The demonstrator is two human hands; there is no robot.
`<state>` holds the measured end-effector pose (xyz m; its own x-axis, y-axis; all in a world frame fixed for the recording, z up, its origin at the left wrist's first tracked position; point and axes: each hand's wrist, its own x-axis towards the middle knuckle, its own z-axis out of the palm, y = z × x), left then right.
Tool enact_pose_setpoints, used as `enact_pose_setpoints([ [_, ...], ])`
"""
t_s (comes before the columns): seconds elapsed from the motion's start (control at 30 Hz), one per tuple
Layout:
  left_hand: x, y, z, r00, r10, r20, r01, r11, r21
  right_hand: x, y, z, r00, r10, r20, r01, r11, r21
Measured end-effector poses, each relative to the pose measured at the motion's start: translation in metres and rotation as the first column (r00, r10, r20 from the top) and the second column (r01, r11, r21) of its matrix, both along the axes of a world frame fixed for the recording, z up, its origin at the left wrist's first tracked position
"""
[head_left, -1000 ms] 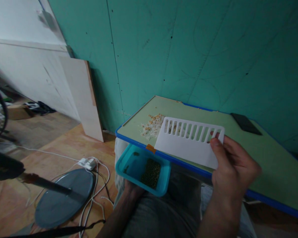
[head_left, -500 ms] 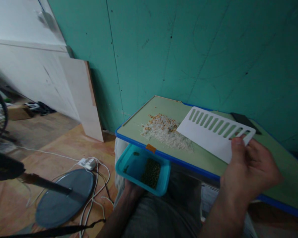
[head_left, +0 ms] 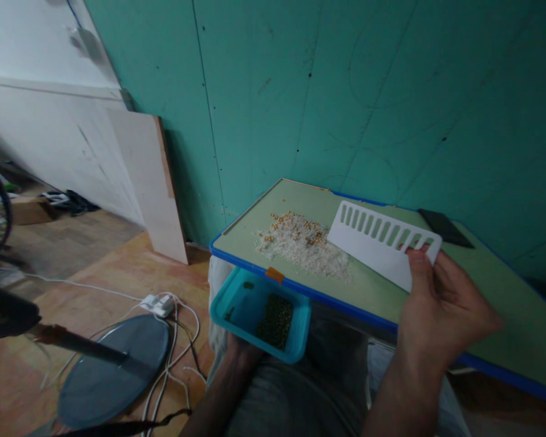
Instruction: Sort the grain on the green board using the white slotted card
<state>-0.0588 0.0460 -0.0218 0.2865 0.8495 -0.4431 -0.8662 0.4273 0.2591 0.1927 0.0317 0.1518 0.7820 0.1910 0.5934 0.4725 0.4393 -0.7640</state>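
My right hand (head_left: 441, 297) pinches the right end of a white slotted plastic scraper (head_left: 377, 243), tilted over the green board with a blue edge (head_left: 373, 300). The scraper's left end is beside a spread pile of white grains (head_left: 313, 252) mixed with yellow peas (head_left: 295, 223). Below the board's near left edge, my left hand (head_left: 243, 349) holds a turquoise tub (head_left: 236, 306) from underneath; its fingers are mostly hidden. Dark green grains (head_left: 276, 320) lie in the tub's right part.
A dark flat object (head_left: 446, 229) lies at the board's back right, against the green wall (head_left: 264, 109). On the floor at left are a round grey stand base (head_left: 113, 376), white cables and a power strip (head_left: 157, 304). A pale panel (head_left: 152, 188) leans on the wall.
My right hand and the scraper have moved a little to the left, nearer the grain pile. My left hand and the tub are almost unchanged.
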Motion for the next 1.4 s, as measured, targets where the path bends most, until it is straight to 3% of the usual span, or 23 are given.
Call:
enact_pose_setpoints([
  [0.33, 0.005, -0.006, 0.021, 0.997, 0.005, -0.076, -0.017, 0.988, -0.154, -0.004, -0.003, 0.006, 0.995, 0.095, -0.033, -0.096, 0.994, -0.047],
  [0.53, 0.004, -0.004, 0.021, 0.999, 0.002, -0.050, -0.012, 0.981, -0.196, -0.005, 0.000, 0.007, 0.988, 0.143, -0.056, -0.142, 0.990, 0.015],
  [0.9, 0.004, -0.003, 0.021, 0.999, -0.023, -0.041, 0.018, 0.994, -0.107, 0.001, 0.002, 0.001, 0.983, 0.169, -0.065, -0.166, 0.984, 0.060],
  [1.13, 0.004, 0.001, 0.018, 0.999, 0.042, -0.014, -0.044, 0.982, -0.182, -0.001, 0.003, 0.004, 0.977, 0.191, -0.099, -0.179, 0.977, 0.114],
  [1.4, 0.007, -0.001, 0.013, 1.000, -0.014, 0.006, 0.014, 0.999, -0.029, -0.004, 0.001, 0.004, 0.988, 0.130, -0.081, -0.126, 0.990, 0.061],
])
